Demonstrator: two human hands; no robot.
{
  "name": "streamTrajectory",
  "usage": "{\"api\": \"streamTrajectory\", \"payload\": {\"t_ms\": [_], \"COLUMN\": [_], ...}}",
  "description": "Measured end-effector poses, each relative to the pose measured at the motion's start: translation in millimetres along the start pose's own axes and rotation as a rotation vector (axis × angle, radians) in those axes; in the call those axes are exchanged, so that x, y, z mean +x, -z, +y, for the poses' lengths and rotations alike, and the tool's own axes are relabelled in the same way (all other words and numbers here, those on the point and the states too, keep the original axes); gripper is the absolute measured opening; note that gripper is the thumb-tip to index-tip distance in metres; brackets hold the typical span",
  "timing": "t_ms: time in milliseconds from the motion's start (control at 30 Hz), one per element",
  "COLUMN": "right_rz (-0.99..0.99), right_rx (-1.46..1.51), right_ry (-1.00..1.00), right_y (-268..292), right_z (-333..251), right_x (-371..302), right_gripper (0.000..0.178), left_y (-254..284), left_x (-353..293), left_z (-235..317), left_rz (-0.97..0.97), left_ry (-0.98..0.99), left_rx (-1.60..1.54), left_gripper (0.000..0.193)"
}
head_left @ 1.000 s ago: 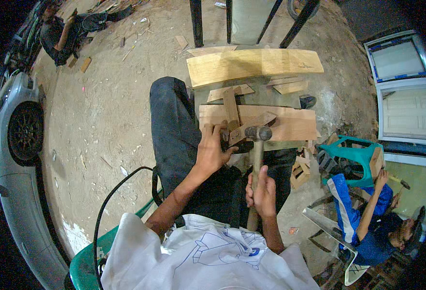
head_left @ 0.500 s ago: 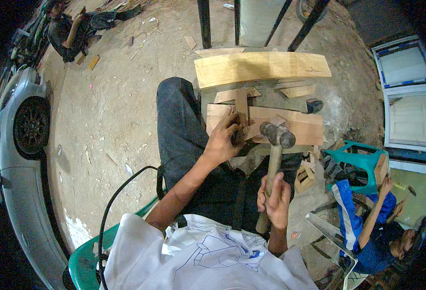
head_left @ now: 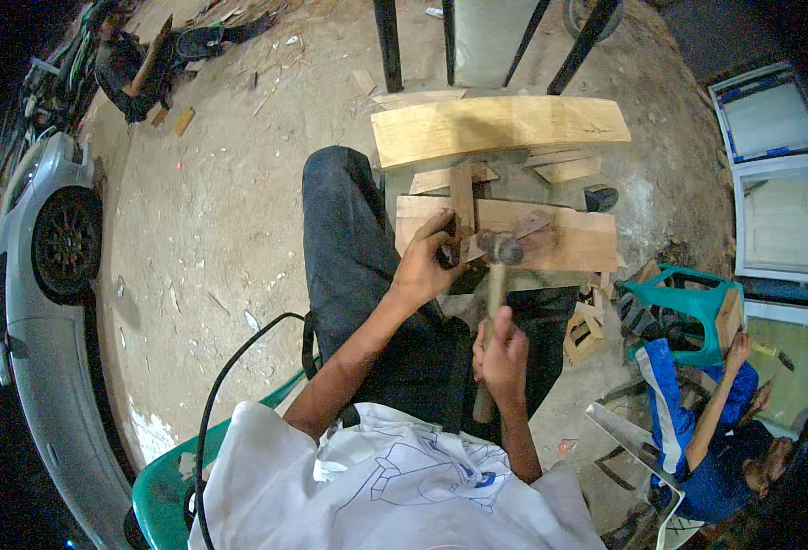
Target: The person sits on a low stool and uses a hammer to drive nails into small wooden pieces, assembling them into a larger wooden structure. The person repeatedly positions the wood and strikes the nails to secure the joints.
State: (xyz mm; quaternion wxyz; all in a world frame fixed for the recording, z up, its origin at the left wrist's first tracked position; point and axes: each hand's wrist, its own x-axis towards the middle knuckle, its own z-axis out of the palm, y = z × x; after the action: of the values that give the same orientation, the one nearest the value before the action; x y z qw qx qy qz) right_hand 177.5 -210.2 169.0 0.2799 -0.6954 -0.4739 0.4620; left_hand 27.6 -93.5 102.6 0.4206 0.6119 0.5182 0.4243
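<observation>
My right hand [head_left: 503, 353] is wrapped round the wooden handle of a hammer [head_left: 494, 298]. The hammer's dark metal head is over the work, just right of my left fingers, and slightly blurred. My left hand [head_left: 425, 259] is curled at the lower end of a narrow wooden strip [head_left: 461, 194], its fingertips against the strip. Anything smaller between the left thumb and fingers is hidden. Below the strip, a broad light-brown board [head_left: 580, 240] lies crosswise in front of my knees. Small thin wood pieces [head_left: 534, 227] rest on it, near the hammer head.
A longer pale curved plank [head_left: 505, 128] lies beyond the board, with offcuts [head_left: 564, 170] between. A green stool [head_left: 674, 307] and a person [head_left: 725, 458] holding wood are at right. A silver car [head_left: 51, 385] stands at left; another person [head_left: 129, 73] sits far left.
The hammer and my right hand have moved left and slightly up, bringing the head close to my left fingers. My left hand keeps its place at the strip.
</observation>
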Motion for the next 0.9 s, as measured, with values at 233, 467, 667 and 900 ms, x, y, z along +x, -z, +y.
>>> {"api": "streamTrajectory", "payload": {"t_ms": [233, 467, 667, 900], "right_rz": [-0.030, -0.114, -0.039, -0.029], "right_rx": [0.175, 0.320, 0.364, 0.409], "right_ry": [-0.241, -0.305, -0.363, -0.443], "right_y": [15, 7, 23, 27], "right_z": [-53, -27, -45, -60], "right_x": [-5, 12, -12, -16], "right_gripper": [0.062, 0.057, 0.054, 0.058], "left_y": [9, 6, 7, -5], "left_x": [0, 2, -1, 1], "left_z": [24, 16, 27, 15], "left_rz": [-0.010, 0.018, -0.041, 0.099], "left_ry": [-0.051, -0.092, -0.120, -0.188], "left_rx": [0.084, 0.083, 0.145, 0.232], "left_gripper": [0.036, 0.038, 0.042, 0.043]}}
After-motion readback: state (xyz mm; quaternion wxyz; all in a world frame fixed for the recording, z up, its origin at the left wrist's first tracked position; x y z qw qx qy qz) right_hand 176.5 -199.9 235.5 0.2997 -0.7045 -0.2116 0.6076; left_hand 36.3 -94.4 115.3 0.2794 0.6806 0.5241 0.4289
